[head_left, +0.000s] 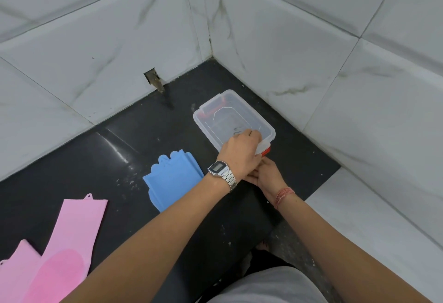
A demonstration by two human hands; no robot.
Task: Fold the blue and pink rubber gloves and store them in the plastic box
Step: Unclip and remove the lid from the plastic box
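Note:
The clear plastic box (pixel 223 115) with red latches stands on the dark floor near the wall corner, its clear lid on top. My left hand (pixel 239 151), with a wristwatch, rests on the box's near end, its fingers curled over the lid's edge. My right hand (pixel 266 175) lies just below it and reaches up to the near red latch (pixel 266 152); its fingertips are partly hidden under my left hand. A blue glove (pixel 172 180) lies folded flat on the floor to the left of the box. The pink gloves (pixel 64 250) lie unfolded at the lower left.
White marble-look tiled walls (pixel 311 62) close in the corner behind and to the right of the box. A broken hole (pixel 153 79) sits in the left wall at floor level. A pale floor tile (pixel 359 218) begins on the right. My knee in dark trousers (pixel 230 230) is below the hands.

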